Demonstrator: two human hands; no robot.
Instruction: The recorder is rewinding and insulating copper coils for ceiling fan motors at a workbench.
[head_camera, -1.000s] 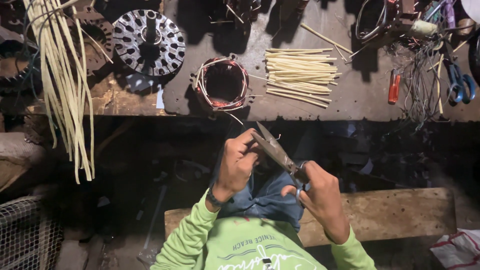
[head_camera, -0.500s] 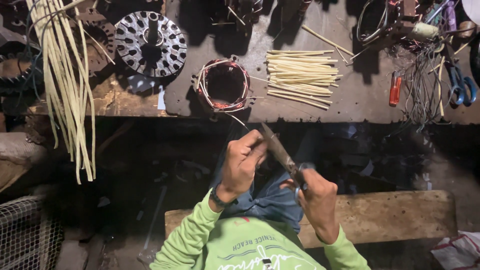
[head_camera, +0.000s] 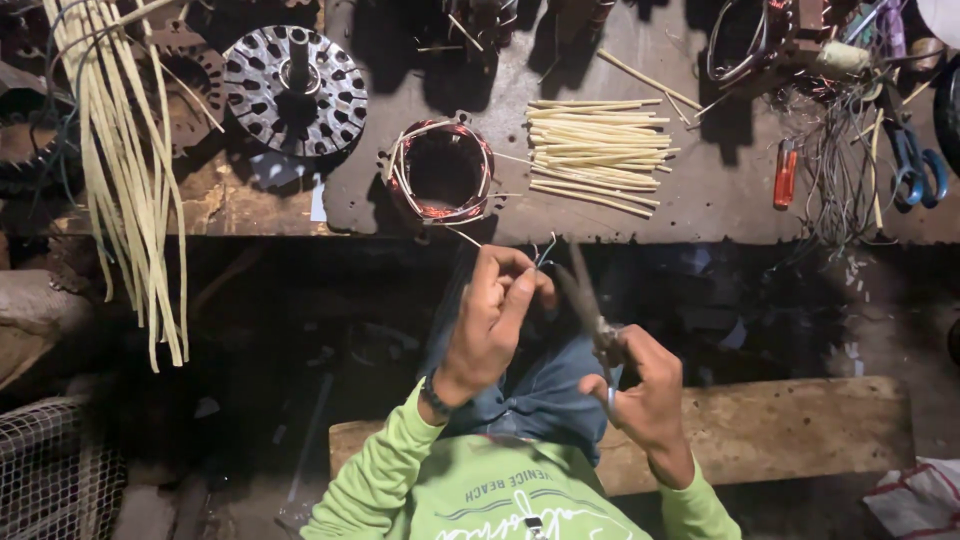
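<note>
Thin pale wire (head_camera: 545, 248) pinched in raised left hand (head_camera: 492, 318) just below copper-wound round stator (head_camera: 440, 170), right hand (head_camera: 645, 390) closed around grey metal scissors (head_camera: 590, 305), blades now angled steeper, nearer wire than before

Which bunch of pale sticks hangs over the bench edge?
The long pale strips at the far left droop over the workbench edge; the short cut sticks lie flat, neatly piled, on top.

Slotted rotor disc (head_camera: 295, 90), red screwdriver (head_camera: 786, 174)
</note>
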